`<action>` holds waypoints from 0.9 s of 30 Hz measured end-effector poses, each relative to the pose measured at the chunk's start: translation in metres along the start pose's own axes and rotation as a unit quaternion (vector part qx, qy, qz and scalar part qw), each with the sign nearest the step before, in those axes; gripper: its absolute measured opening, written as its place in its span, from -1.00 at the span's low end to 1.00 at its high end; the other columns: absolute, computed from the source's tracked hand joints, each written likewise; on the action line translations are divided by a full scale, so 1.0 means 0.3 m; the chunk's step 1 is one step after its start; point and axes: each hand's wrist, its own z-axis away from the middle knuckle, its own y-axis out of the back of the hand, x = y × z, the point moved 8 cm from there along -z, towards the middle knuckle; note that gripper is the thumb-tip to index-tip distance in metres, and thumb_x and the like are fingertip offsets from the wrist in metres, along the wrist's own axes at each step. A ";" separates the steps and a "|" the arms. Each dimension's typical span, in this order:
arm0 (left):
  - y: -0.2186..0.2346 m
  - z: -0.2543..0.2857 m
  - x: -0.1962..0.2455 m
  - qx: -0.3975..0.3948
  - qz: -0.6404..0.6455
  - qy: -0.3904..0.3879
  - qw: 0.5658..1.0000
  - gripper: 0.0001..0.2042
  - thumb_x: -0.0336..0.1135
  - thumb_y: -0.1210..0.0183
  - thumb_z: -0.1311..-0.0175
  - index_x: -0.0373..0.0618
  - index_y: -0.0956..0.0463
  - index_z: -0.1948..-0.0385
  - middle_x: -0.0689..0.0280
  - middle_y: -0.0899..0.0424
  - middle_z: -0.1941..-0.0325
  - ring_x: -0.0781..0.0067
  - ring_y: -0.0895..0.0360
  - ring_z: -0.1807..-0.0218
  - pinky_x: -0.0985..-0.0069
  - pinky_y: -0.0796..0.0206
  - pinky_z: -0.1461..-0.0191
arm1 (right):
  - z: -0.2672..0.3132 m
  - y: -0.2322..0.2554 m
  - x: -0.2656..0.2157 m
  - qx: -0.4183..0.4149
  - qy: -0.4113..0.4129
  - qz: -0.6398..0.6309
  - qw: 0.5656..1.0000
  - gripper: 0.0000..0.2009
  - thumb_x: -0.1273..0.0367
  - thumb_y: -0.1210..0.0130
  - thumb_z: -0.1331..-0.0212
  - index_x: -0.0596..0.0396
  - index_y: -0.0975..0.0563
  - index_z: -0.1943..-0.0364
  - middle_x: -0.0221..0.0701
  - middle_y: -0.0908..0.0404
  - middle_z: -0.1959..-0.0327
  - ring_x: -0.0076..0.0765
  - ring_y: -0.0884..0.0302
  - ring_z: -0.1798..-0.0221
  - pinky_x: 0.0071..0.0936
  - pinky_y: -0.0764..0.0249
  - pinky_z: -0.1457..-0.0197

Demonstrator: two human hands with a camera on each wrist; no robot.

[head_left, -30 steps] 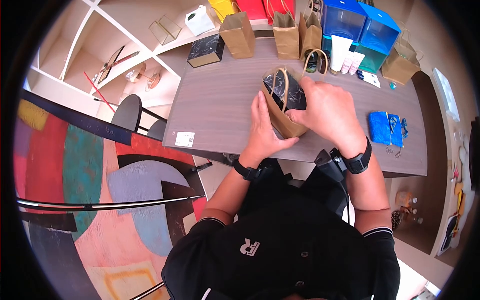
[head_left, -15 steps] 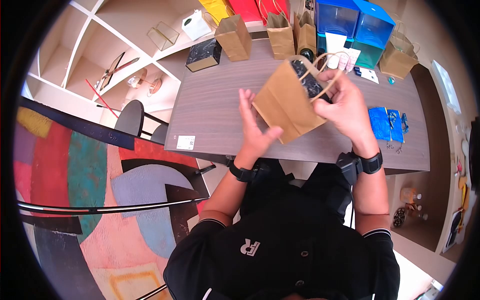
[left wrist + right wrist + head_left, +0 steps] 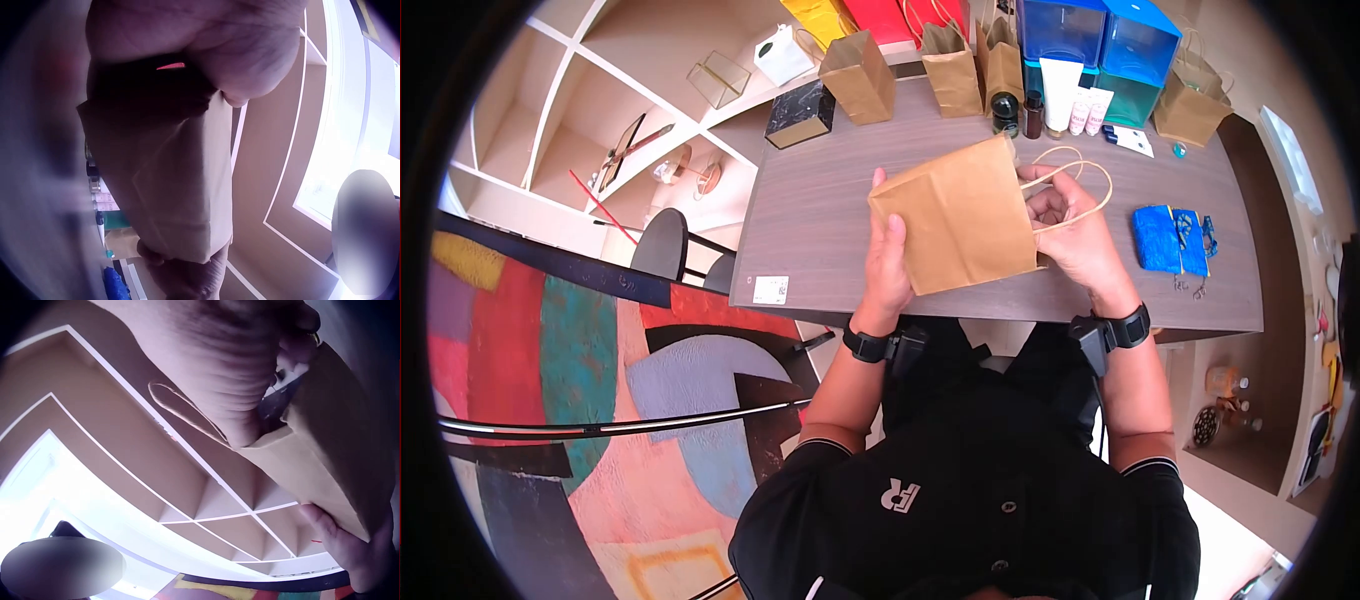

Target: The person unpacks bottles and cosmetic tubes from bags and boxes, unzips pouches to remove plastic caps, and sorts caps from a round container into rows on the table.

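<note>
A brown paper bag (image 3: 960,220) is tipped on its side above the table, its mouth toward the right. My left hand (image 3: 887,260) grips the bag's bottom end, thumb on the near face and fingers behind. My right hand (image 3: 1080,235) is at the mouth among the twisted paper handles (image 3: 1105,190), fingers curled. In the right wrist view, a black marbled box (image 3: 274,409) shows inside the mouth, with my right thumb and fingers on either side of it. Most of the box is hidden by the bag.
Behind stand another black marbled box (image 3: 800,115), paper bags (image 3: 858,80), dark bottles (image 3: 1033,115), white tubes (image 3: 1060,90) and blue clear boxes (image 3: 1065,35). A blue pouch (image 3: 1170,240) lies at the right, a white label (image 3: 770,290) at the table's left corner.
The bag has gone from upright, through a tilt, to lying sideways with its mouth to the right. My left hand has closed on its bottom; my right hand stays at the mouth.
</note>
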 end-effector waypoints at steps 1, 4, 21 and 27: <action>0.000 0.000 -0.002 0.001 0.011 0.006 1.000 -0.27 0.05 0.15 -0.61 0.02 0.34 -0.60 0.18 -0.10 -0.60 0.21 -0.20 -0.55 0.20 -0.15 -0.55 | 0.003 0.003 -0.002 0.009 0.016 0.002 1.000 -0.41 0.46 -0.42 -0.04 0.22 -0.44 -0.20 -0.50 -0.58 0.40 -0.64 -0.55 0.33 -0.63 -0.46 0.27; 0.020 -0.009 -0.003 0.021 0.012 0.014 1.000 -0.30 0.02 0.15 -0.62 0.01 0.28 -0.60 0.18 -0.13 -0.58 0.22 -0.21 -0.54 0.21 -0.16 -0.54 | 0.003 0.003 -0.004 0.052 0.063 -0.035 0.996 -0.44 0.47 -0.40 -0.06 0.25 -0.45 -0.19 -0.52 -0.57 0.43 -0.66 -0.51 0.35 -0.64 -0.40 0.29; 0.475 0.046 0.098 0.174 0.148 0.017 0.973 -0.45 0.11 0.16 -0.60 -0.04 -0.26 -0.43 0.25 -0.49 -0.38 0.20 -0.52 -0.31 0.18 -0.41 -0.35 | 0.154 0.369 0.159 0.243 -0.096 -0.012 0.965 -0.58 0.21 -0.35 -0.17 0.23 -0.57 0.02 -0.59 -0.53 0.52 -0.73 -0.32 0.63 -0.69 -0.18 0.63; 0.308 0.007 0.053 -0.006 0.251 0.043 0.967 -0.47 0.14 0.15 -0.59 -0.07 -0.40 -0.29 0.26 -0.63 -0.17 0.28 -0.61 -0.13 0.23 -0.48 -0.21 | 0.160 0.362 0.196 0.202 -0.131 0.097 0.966 -0.69 0.15 -0.29 -0.23 0.16 -0.65 0.25 -0.55 -0.51 0.53 -0.62 -0.38 0.63 -0.63 -0.26 0.65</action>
